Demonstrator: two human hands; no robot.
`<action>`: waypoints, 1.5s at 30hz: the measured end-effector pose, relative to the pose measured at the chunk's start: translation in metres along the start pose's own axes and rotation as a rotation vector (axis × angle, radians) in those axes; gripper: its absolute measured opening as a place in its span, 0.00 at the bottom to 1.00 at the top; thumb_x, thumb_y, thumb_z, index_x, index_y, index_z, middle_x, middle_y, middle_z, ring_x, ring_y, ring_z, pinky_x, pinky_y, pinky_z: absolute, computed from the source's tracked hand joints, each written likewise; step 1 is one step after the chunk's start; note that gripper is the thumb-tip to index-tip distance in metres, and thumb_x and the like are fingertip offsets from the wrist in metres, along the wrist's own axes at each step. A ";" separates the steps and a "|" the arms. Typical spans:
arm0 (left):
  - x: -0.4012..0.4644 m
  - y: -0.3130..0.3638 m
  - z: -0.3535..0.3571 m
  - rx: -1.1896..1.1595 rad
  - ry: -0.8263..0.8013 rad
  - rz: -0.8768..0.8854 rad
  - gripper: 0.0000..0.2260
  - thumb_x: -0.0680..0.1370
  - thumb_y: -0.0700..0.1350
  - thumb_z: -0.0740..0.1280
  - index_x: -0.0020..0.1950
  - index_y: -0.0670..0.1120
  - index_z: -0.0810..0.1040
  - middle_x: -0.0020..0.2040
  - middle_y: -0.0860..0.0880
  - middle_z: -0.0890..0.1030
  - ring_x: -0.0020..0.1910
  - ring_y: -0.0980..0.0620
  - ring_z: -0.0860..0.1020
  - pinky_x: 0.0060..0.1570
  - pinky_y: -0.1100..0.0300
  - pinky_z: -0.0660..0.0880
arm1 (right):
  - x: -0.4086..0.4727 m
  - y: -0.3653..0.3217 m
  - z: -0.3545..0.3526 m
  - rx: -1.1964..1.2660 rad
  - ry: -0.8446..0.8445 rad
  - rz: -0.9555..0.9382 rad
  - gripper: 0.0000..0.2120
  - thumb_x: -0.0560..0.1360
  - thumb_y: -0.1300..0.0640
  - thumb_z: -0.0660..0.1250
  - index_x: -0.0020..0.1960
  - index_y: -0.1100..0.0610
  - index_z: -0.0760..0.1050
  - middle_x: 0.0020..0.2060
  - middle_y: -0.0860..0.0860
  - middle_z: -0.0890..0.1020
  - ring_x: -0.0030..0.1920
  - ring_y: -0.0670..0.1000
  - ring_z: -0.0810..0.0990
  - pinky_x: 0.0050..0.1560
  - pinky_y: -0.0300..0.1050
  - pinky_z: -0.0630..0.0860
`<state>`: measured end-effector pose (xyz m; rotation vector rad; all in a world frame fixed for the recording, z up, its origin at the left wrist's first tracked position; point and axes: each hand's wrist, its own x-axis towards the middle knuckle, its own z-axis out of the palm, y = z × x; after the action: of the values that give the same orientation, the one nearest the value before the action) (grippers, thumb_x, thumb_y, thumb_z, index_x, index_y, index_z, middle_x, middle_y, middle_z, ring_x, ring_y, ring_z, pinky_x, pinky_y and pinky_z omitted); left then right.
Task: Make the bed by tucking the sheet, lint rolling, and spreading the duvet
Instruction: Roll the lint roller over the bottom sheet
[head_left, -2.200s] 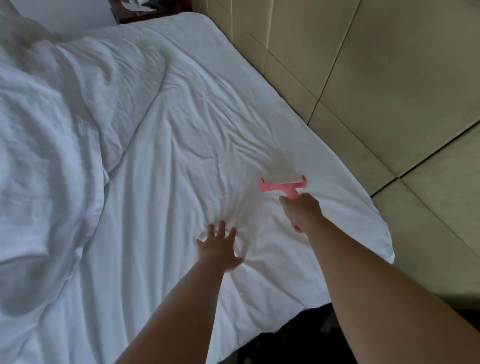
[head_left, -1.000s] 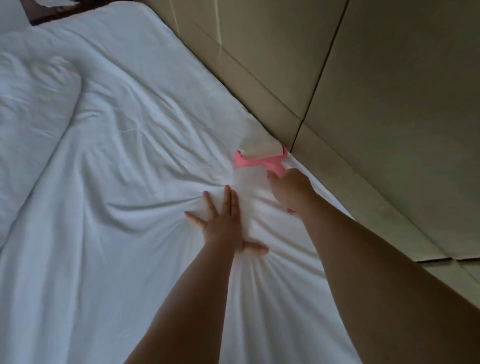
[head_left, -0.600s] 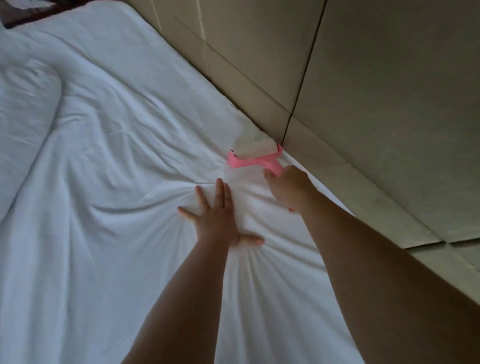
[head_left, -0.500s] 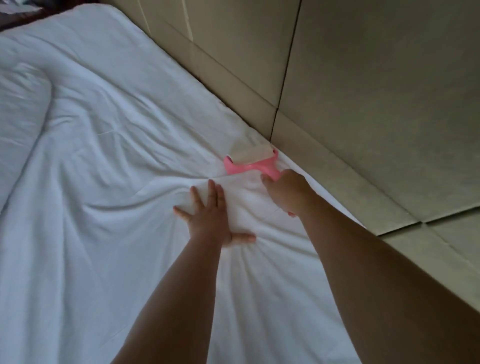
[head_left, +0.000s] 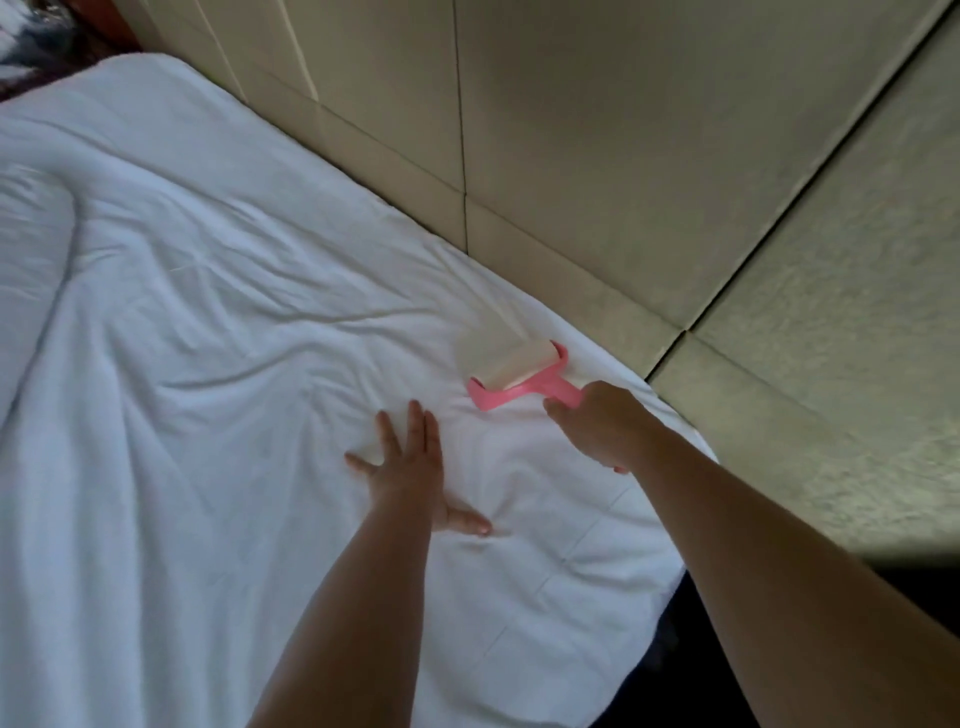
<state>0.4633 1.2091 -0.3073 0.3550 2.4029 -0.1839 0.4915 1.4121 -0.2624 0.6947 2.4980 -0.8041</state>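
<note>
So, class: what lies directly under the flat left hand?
The left hand presses on the wrinkled white sheet. Whatever lies beneath the sheet is covered. The right hand grips the pink lint roller nearby.

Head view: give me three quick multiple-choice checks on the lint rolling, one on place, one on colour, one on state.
1. Where is the lint roller?
A. On the sheet near the wall-side edge
B. On the floor
C. On the bunched duvet

2. What colour is the roller's frame?
A. Blue
B. Pink
C. Black

3. What is the left hand doing?
A. Gripping the roller
B. Lifted off the bed
C. Pressing flat on the sheet, fingers spread

Answers:
1 A: the roller sits on the white sheet close to the padded wall.
2 B: the frame and the handle in the right hand are pink.
3 C: the palm lies flat on the fabric with fingers straight.
</note>
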 end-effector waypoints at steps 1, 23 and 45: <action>0.001 0.002 -0.002 -0.014 -0.009 -0.009 0.66 0.58 0.75 0.69 0.76 0.43 0.31 0.75 0.49 0.27 0.74 0.37 0.31 0.64 0.25 0.51 | -0.001 0.000 -0.002 -0.014 0.012 -0.006 0.24 0.78 0.39 0.56 0.54 0.60 0.75 0.31 0.50 0.73 0.30 0.50 0.73 0.32 0.42 0.69; 0.121 -0.035 -0.066 -0.135 0.057 -0.188 0.69 0.56 0.78 0.65 0.73 0.39 0.28 0.74 0.42 0.27 0.72 0.35 0.30 0.61 0.21 0.46 | 0.171 -0.128 -0.005 0.087 0.079 -0.137 0.22 0.78 0.41 0.58 0.54 0.60 0.74 0.39 0.55 0.76 0.37 0.55 0.75 0.33 0.42 0.69; -0.013 -0.027 0.003 0.005 -0.030 0.065 0.61 0.61 0.72 0.70 0.75 0.54 0.29 0.74 0.48 0.26 0.74 0.39 0.31 0.65 0.25 0.49 | -0.027 0.024 -0.013 -0.091 0.001 0.126 0.21 0.79 0.40 0.55 0.45 0.58 0.72 0.27 0.52 0.72 0.26 0.50 0.72 0.26 0.40 0.68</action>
<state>0.4664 1.1804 -0.3005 0.4285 2.3583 -0.1646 0.5231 1.4288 -0.2487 0.8115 2.4467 -0.6405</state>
